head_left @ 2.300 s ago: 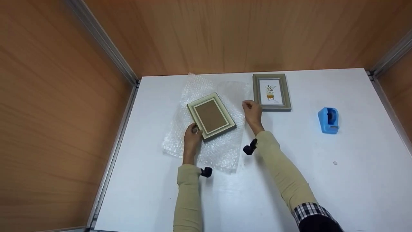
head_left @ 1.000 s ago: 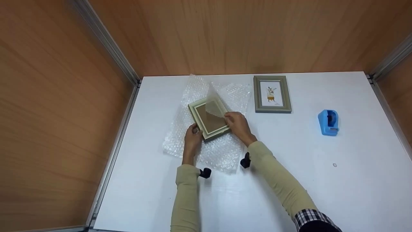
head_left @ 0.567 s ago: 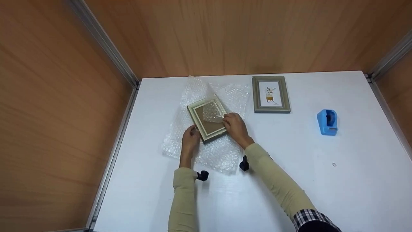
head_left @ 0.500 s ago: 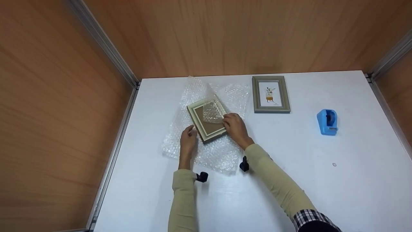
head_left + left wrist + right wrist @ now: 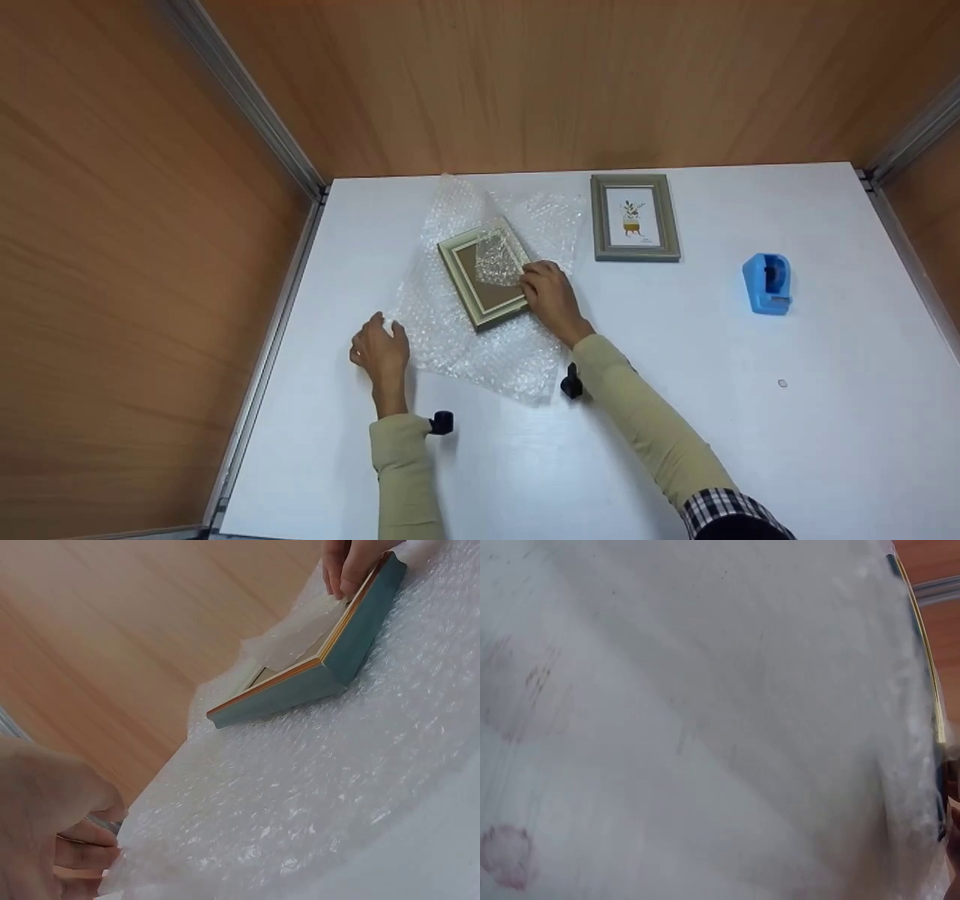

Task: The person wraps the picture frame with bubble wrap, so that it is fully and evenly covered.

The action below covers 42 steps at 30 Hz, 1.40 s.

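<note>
A picture frame [image 5: 469,289] with a pale green-gold moulding and a brown back panel lies tilted on a sheet of bubble wrap [image 5: 510,360]. One corner of the wrap is folded over the frame's upper right part. My right hand [image 5: 553,300] pinches that folded corner at the frame's right edge; the left wrist view shows its fingertips [image 5: 349,581] there. At the sheet's left corner is my left hand [image 5: 382,352], thumb and fingers spread apart. Its fingers [image 5: 86,855] are right at the wrap's edge in the left wrist view. The right wrist view catches mostly table.
A second frame [image 5: 667,255] with a plant picture lies at the back, right of the wrap. Farther right stands a blue tape dispenser [image 5: 766,289]. Wooden panels [image 5: 525,82] rise behind and beside the white table [image 5: 675,337]. A small ring-like mark [image 5: 782,383] shows at right.
The right hand has brought the wrap's right corner over the frame and stays there. The left hand has let go of the frame and moved left to the sheet's left corner.
</note>
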Motion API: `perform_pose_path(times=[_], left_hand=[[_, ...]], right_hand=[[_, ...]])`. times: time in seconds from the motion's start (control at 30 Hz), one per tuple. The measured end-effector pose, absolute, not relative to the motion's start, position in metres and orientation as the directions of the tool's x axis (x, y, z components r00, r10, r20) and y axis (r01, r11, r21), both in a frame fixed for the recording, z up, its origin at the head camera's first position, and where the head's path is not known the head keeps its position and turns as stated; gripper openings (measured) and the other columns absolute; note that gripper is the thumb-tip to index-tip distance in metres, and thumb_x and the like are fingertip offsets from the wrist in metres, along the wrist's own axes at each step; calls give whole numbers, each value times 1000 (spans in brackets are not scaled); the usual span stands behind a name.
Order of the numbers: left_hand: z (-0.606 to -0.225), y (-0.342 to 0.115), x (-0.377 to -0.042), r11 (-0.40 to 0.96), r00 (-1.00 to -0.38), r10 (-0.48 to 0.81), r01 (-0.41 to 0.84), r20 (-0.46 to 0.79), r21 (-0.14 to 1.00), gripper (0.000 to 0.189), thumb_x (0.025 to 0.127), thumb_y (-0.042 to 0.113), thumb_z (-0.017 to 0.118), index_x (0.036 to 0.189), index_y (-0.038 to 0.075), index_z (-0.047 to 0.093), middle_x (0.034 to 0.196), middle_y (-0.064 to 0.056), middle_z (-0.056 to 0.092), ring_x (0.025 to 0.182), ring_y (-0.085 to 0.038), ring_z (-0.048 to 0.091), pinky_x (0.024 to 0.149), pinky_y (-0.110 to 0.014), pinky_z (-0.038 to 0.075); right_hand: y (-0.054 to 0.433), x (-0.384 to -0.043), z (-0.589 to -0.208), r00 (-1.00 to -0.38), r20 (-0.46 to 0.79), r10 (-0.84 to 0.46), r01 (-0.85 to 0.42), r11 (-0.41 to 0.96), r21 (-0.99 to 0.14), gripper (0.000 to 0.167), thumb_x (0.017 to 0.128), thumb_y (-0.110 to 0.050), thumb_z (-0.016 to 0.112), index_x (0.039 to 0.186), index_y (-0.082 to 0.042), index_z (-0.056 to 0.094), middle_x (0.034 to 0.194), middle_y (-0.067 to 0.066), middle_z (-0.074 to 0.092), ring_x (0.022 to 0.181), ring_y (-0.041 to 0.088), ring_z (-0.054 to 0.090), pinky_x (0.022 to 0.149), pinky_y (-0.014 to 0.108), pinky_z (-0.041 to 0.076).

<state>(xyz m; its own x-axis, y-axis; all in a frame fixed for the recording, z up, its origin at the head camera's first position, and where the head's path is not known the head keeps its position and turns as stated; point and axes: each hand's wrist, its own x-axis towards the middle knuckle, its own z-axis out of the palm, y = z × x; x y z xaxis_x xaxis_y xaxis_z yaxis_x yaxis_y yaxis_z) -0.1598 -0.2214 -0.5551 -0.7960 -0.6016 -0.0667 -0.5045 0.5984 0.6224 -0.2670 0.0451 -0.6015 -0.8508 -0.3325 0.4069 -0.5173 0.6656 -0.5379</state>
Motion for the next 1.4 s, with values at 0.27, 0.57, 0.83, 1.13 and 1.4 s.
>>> perform_pose_path(times=[0.27, 0.57, 0.83, 1.13, 1.4], left_hand=[[-546, -222, -157, 568, -818, -574, -359, 44, 740, 38, 91, 7, 59, 128, 3, 56, 119, -16, 63, 119, -33, 51, 108, -50, 32], [-549, -217, -152, 114, -876, -451, -249, -173, 962, 47, 94, 16, 57, 138, 7, 44, 124, -9, 61, 110, -22, 62, 91, -35, 53], [-564, -195, -148, 288, -962, -210, -231, -174, 929, 57, 95, 24, 58, 147, 11, 37, 149, -12, 42, 133, -32, 45, 105, -42, 44], [-566, -160, -161, 459, -988, -147, -23, 50, 888, 49, 102, 25, 41, 148, 8, 34, 152, -13, 37, 142, -33, 29, 117, -45, 25], [-559, -118, -176, 627, -957, -216, 15, 192, 779, 45, 103, 23, 37, 142, 1, 43, 148, -17, 40, 139, -44, 29, 115, -51, 25]], right_hand=[[48, -267, -598, -847, 407, -341, -524, 661, -537, 15, 91, -11, 64, 98, -1, 74, 114, 13, 67, 112, 29, 57, 98, 42, 46], [48, -267, -599, -838, 418, -349, -537, 659, -526, 15, 91, -10, 63, 98, -1, 74, 115, 13, 67, 112, 29, 57, 98, 42, 46], [48, -265, -600, -831, 425, -359, -547, 664, -510, 17, 93, -10, 61, 101, -1, 73, 118, 13, 65, 115, 29, 56, 101, 40, 44], [45, -259, -603, -807, 438, -396, -582, 660, -475, 22, 93, -8, 58, 109, 2, 70, 124, 17, 62, 122, 35, 52, 105, 44, 42], [47, -256, -605, -798, 454, -396, -591, 662, -462, 21, 93, -7, 59, 108, 2, 70, 124, 17, 63, 122, 36, 52, 106, 44, 41]])
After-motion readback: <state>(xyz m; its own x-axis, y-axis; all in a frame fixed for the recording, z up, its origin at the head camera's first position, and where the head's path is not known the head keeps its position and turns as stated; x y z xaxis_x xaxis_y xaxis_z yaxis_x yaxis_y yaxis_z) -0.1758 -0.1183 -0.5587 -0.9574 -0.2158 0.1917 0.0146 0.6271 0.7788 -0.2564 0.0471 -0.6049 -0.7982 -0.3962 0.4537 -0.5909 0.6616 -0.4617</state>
